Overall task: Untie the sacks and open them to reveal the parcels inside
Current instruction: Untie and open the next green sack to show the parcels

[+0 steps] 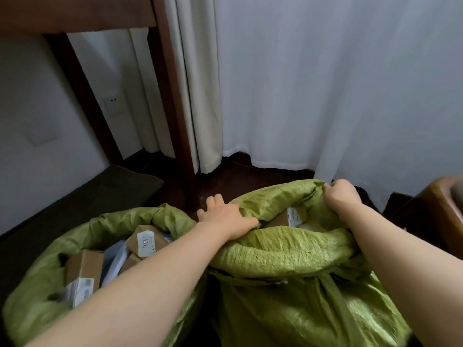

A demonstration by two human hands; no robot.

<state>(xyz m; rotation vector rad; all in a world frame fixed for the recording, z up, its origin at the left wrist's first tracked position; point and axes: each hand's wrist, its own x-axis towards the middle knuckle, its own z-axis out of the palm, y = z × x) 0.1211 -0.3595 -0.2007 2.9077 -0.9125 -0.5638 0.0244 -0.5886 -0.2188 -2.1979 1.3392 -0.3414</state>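
**Second sack half open, both hands on its rim**

Head view: the right sack (288, 251), green and crinkled, stands low in the middle of the frame with its mouth pulled apart. The left hand (225, 216) lies over the near-left part of its rim, fingers curled down over the fold. The right hand (340, 196) is a tight fist bunching the far-right edge. Between them a labelled parcel (293, 216) shows in the opening. The left sack (37, 284) sits just beside it, touching, mouth already rolled wide, with brown parcels (84, 269) and a pale mailer plainly on view.

Risks, as I judge them: the near lip of the right sack sags across the opening, so letting go early would likely let it fold back and hide the parcel. A hard sideways pull could tip this sack against its neighbour, or spill boxes onto the floor (225, 181). The woven fabric looks slippery, and the left hand's hold seems the weaker one.

Around them: a dark wooden table leg (175, 121) stands just beyond the left hand and limits stretching that way. White curtains (325, 83) hang behind, a dark cushion (100, 196) lies left, and a brown piece of furniture (443, 216) crowds the right.
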